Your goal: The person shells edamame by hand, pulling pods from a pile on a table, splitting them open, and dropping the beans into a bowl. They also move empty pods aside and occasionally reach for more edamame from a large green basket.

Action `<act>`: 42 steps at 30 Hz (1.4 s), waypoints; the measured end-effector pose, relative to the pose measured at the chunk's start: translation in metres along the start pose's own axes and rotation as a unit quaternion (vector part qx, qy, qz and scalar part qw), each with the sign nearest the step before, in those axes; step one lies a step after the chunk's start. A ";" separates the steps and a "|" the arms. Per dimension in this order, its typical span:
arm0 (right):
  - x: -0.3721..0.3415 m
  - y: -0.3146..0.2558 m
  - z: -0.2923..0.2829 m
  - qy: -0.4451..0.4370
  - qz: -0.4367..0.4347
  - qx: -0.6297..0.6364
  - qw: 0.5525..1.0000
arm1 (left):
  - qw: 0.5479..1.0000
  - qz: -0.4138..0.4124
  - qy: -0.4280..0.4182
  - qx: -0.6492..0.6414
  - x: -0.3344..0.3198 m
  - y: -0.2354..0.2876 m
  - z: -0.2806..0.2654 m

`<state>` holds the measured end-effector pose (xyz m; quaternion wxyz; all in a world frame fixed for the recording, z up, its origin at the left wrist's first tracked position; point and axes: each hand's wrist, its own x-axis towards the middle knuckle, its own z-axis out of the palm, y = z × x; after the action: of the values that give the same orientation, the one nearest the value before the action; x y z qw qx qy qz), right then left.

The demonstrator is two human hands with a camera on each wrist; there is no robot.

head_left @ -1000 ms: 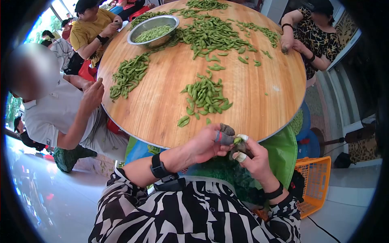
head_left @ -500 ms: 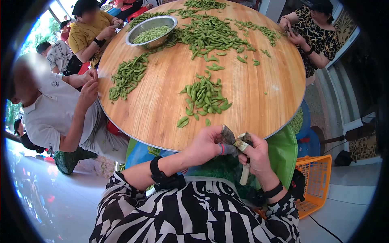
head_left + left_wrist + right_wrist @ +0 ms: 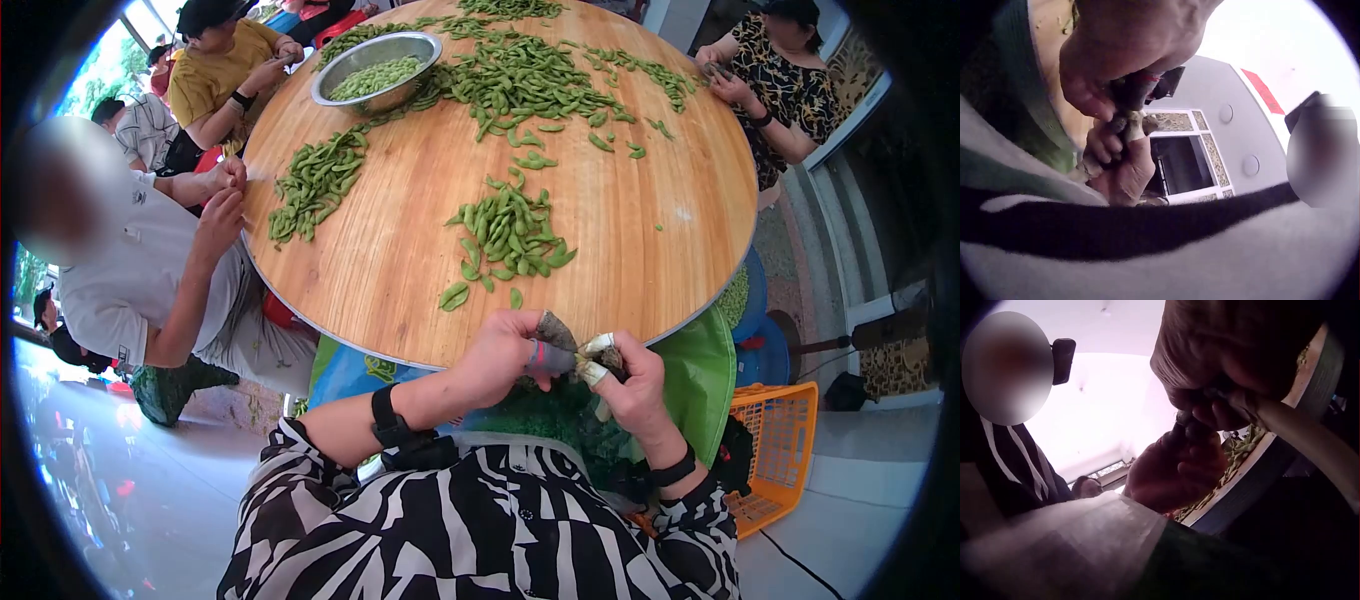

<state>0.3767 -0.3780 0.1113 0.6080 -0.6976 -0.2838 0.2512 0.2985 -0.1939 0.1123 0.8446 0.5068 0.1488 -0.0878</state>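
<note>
Where left hand (image 3: 505, 358) meets right (image 3: 632, 388), pod (image 3: 580, 368) lies between.

Held piece (image 3: 579, 365) mostly hidden, table (image 3: 640, 240) cropped at top

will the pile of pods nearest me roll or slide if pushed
The pile of pods would probably spread, since they lie loose and overlapping. Single pods likely slide more than roll, being long and curved. The table looks smooth, so little push seems needed.

Beans (image 3: 375, 78) in bowl (image 3: 400, 99); bowl, pods (image 3: 512, 228) on table (image 3: 400, 265)
</note>
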 end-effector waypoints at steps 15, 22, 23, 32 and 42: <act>-0.002 0.000 0.004 -0.012 0.018 0.026 0.999 | 0.988 0.072 -0.005 0.136 -0.010 -0.005 0.001; -0.001 0.000 0.010 -0.046 -0.036 -0.127 0.990 | 0.916 0.202 0.020 0.345 -0.026 -0.007 -0.001; 0.000 -0.002 0.013 -0.055 -0.048 -0.151 0.986 | 0.914 0.186 0.022 0.361 -0.032 -0.002 0.000; 0.008 -0.005 0.025 -0.115 -0.041 -0.110 0.986 | 0.877 0.274 0.028 0.393 -0.042 -0.009 -0.006; 0.007 -0.009 0.027 -0.169 -0.050 -0.062 0.982 | 0.858 0.236 0.077 0.450 -0.072 0.015 -0.016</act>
<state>0.3624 -0.3528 0.1165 0.5188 -0.6662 -0.4318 0.3171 0.2333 -0.1730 0.1426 0.5062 0.8564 0.0339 0.0960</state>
